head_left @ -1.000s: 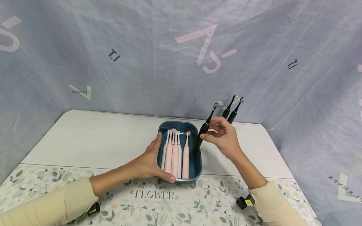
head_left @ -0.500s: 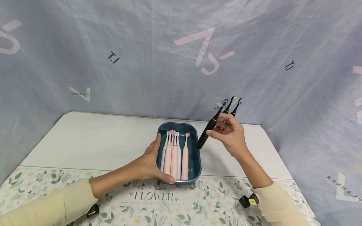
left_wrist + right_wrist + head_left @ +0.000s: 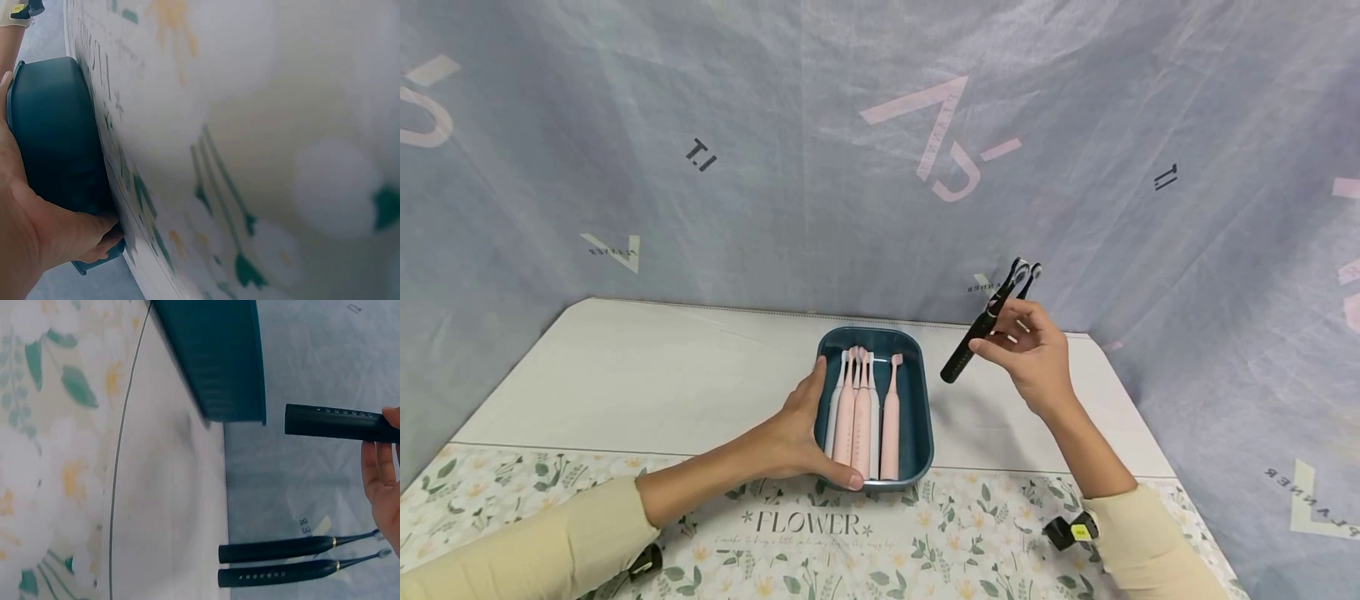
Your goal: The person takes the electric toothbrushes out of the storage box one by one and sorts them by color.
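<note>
My left hand (image 3: 793, 425) grips the left side of a dark teal plastic basin (image 3: 922, 433), thumb over its front rim and fingers along its wall. Inside lie pink and white electric toothbrushes side by side, with one pink toothbrush (image 3: 891, 433) apart on the right. Above the table, to the right of the basin, my right hand (image 3: 1036, 358) pinches a black electric toothbrush (image 3: 964, 354) by its handle. It tilts with its head up and to the right. Two more black toothbrushes (image 3: 275, 551) stand upright behind that hand, mostly hidden in the head view.
The white table mat (image 3: 662, 375) has a floral front part (image 3: 955, 542) with "FLOWER" lettering. A grey-blue printed curtain (image 3: 737, 192) hangs close behind the table and along both sides.
My right hand has carried the black toothbrush rightward, from over the basin's right rim to beside the standing black ones. My left hand keeps its grip on the basin.
</note>
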Demonstrator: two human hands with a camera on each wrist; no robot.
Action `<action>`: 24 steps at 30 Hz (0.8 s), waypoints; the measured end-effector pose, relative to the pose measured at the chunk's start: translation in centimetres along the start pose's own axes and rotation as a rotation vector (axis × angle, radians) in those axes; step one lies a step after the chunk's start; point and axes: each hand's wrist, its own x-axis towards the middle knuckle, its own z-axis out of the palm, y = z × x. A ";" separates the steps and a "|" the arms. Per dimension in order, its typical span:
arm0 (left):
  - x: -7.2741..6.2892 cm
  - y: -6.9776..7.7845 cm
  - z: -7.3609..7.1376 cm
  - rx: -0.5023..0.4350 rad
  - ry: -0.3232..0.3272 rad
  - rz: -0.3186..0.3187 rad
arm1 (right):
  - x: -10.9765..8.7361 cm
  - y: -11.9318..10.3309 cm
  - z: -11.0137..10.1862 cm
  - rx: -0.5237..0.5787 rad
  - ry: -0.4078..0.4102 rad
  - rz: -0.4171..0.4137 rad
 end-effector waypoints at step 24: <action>0.0 0.1 0.0 -0.009 0.000 0.007 | 1.0 3.7 -4.0 -0.299 0.154 0.059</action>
